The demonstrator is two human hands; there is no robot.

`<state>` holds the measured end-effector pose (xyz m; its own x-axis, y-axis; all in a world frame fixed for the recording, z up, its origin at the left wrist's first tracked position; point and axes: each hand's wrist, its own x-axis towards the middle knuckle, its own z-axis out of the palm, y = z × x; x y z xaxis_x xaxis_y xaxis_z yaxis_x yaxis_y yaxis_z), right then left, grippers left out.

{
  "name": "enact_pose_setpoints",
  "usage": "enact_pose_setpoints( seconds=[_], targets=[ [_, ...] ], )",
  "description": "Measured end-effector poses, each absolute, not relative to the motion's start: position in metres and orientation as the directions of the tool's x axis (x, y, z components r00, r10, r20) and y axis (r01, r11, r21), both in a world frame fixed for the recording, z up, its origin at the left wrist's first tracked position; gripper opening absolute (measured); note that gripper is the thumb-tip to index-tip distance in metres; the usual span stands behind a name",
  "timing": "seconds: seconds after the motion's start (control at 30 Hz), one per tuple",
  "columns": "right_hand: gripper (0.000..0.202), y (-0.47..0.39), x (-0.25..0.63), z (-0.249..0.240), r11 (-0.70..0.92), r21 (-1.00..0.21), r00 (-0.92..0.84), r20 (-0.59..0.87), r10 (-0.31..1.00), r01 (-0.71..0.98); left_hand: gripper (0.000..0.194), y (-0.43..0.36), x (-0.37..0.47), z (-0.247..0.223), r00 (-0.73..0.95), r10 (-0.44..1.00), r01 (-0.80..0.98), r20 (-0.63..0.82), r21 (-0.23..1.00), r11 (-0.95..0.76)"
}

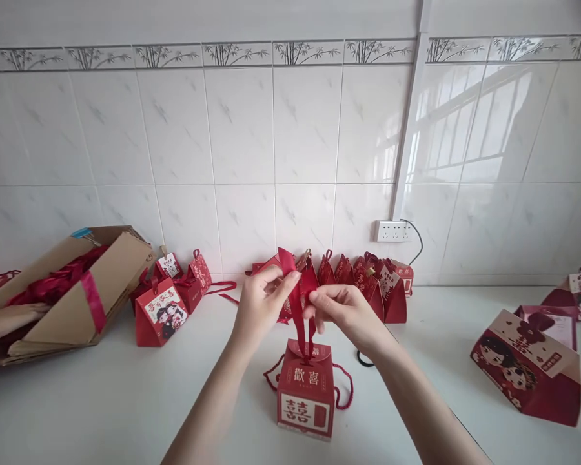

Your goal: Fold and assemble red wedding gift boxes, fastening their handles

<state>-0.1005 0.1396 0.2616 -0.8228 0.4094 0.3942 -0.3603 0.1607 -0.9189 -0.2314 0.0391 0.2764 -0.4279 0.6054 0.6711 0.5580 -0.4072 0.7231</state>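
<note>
Wedding favour box (306,381), red card, closed and upright on the white tabletop (246,413); gold 歡喜 lettering on the sloping lid, pale front panel with a double-happiness character, looped dark-red cord handles (345,391) at both sides. Red satin ribbon (297,315), strands rising from the lid, upper portion held raised above the box.

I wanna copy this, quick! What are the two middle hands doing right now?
Left hand: closed, pinching red ribbon above the red box.
Right hand: closed, pinching red ribbon too.
</note>
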Motion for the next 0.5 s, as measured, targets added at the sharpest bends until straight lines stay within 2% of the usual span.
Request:
enact_pose_setpoints(
  seconds=[0.1,0.2,0.4,0.5],
  targets=[
    [0.049,0.135,-0.101,0.260,0.202,-0.909,-0.738,0.415,0.531,-0.365,0.034,0.032,-0.224,0.279,-0.419,0.622,0.558,0.662,0.728,-0.399],
    [0.052,0.131,-0.100,0.262,0.268,-0.893,-0.669,0.449,0.592,-0.362,0.032,0.029,-0.217,0.280,-0.404,0.653,0.537,0.640,0.744,-0.397],
    [0.057,0.127,-0.086,0.270,0.421,-0.839,-0.609,0.540,0.580,-0.344,0.029,0.027,-0.214,0.280,-0.406,0.605,0.471,0.685,0.724,-0.504],
    [0.058,0.134,-0.072,0.274,0.412,-0.832,-0.629,0.552,0.548,-0.371,0.020,0.022,-0.217,0.284,-0.501,0.449,0.409,0.740,0.659,-0.631]
  ],
)
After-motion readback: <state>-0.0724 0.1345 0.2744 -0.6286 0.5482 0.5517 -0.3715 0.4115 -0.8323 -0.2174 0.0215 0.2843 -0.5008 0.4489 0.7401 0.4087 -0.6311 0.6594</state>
